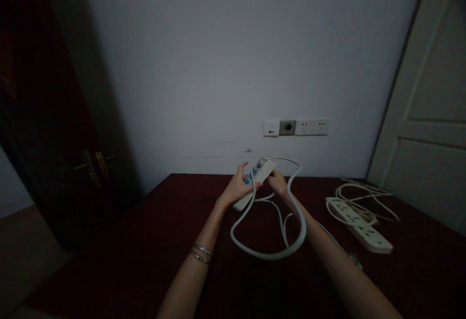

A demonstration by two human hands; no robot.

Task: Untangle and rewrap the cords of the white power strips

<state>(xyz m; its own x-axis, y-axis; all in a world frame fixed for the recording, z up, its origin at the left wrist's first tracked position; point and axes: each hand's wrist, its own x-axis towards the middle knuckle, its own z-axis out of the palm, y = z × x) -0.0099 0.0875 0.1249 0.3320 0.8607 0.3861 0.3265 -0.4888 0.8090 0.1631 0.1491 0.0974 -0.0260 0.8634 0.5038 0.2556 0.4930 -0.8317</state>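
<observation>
Above the dark-red tabletop [174,226], our left hand [236,188] grasps a white power strip [268,169]; we cannot tell whether our right hand [278,181] grips it.

The table [145,251] looks like dark wood, with a smooth, rather dull surface. Above the table, the power strip [265,172] is of smooth plastic, and its cable [267,256] has a smooth plastic cover. At the table's right side, the second strip [374,241] is also plastic, quite matt. The wall [182,66] behind the table seems matt paint; left of the table, the door handle [87,164] looks metal.
</observation>
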